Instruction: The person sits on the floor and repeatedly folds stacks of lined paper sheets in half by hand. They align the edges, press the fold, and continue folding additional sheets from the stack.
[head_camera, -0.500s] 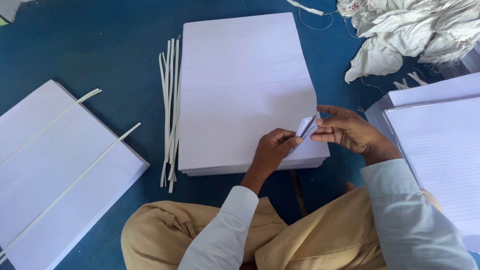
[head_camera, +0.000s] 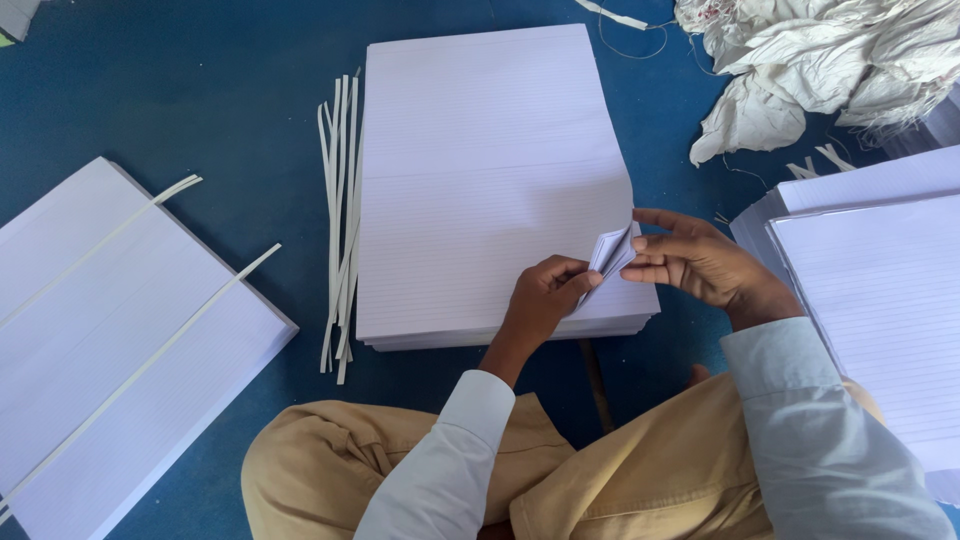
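A thick stack of white lined paper (head_camera: 480, 180) lies on the blue floor in front of me. My right hand (head_camera: 695, 262) pinches the lifted near-right corner of several sheets (head_camera: 612, 252), fanning them upward. My left hand (head_camera: 545, 295) rests on the stack beside that corner, thumb and fingers touching the raised sheet edges. Both sleeves are pale blue. My crossed legs in tan trousers fill the bottom of the view.
A bundle of thin white paper strips (head_camera: 340, 220) lies along the stack's left edge. Another paper stack (head_camera: 110, 340) with two strips across it sits at the left. More lined stacks (head_camera: 880, 300) are at the right. Crumpled white sacking (head_camera: 820, 60) lies at top right.
The pinched corner of sheets is lifted slightly higher and more fanned; both hands stay at the near-right corner of the stack.
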